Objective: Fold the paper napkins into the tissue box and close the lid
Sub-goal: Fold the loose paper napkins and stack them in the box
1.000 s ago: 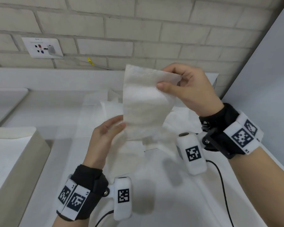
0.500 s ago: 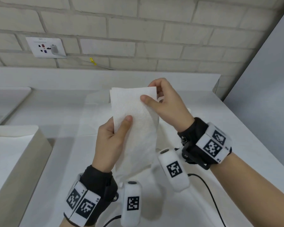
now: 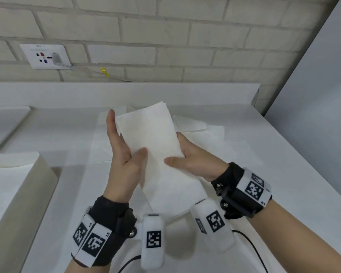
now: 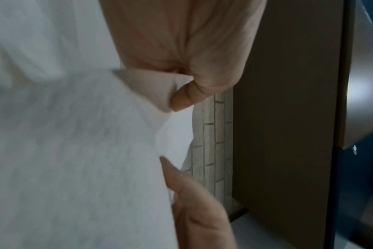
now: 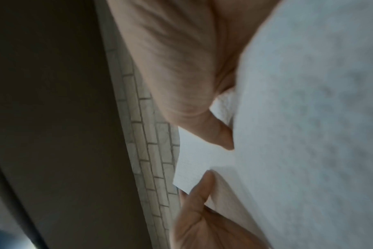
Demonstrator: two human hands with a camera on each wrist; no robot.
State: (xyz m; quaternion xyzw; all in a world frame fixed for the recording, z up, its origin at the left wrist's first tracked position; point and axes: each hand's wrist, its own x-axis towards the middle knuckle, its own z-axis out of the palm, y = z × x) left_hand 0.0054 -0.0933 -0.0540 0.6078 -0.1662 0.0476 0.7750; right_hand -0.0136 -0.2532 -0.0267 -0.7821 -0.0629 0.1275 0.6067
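Napkin, white, folded to narrow strip, held upright above white counter between both hands. Left hand: fingers straight along left edge, thumb pressed on front face. Right hand: thumb on front near lower right edge, fingers curled behind sheet. Loose napkins spread flat on counter behind. Tissue box, pale, at left edge of counter, top only partly in view. Wall socket on brick wall.
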